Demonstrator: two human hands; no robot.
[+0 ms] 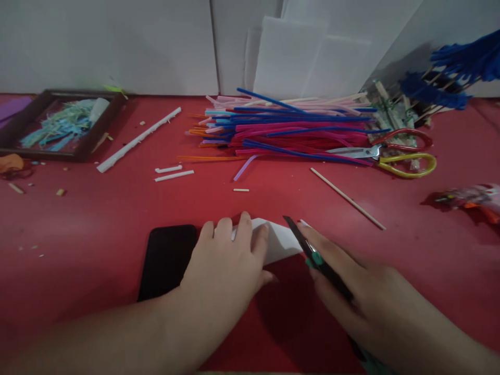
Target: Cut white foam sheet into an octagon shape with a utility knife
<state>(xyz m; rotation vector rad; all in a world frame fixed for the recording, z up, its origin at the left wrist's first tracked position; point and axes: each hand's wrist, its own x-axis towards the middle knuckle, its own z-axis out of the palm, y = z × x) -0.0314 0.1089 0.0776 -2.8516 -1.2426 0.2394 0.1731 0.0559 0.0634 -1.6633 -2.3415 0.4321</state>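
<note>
From where I'm standing, the piece of folded-looking white paper [279, 245] is lying directly under the left hand [224, 265], whose fingers [244, 232] are spreading over its left part and resting on it, not clenching. Its longer side is running roughly crosswise in front of the person, and its narrowing right end is pointing toward the right hand [367, 291]. So the left hand is touching the paper, while the right is hovering just beside that free end, nearer to it than the left. The right fingers are gripping a black-and-green craft knife [332, 276], its dark blade slanting away and leftward across the paper's right end; whether the edge is touching the paper, I can't tell.

Left of the left hand, a black rectangular phone [167, 258] is lying on the red table [219, 203]. Farther off at the left, a shallow dark-brown framed tray [50, 154] is holding shredded green and blue strips [62, 125], with a pale rounded piece [99, 109] sitting near its far right corner. Beyond the hands, a bundle of fuzzy coloured stems [304, 127] is stretching sideways, and metal scissors with red and yellow handles [369, 152] are lying at its right end. A thin wooden stick [347, 198] is resting between them and the right hand.
</note>
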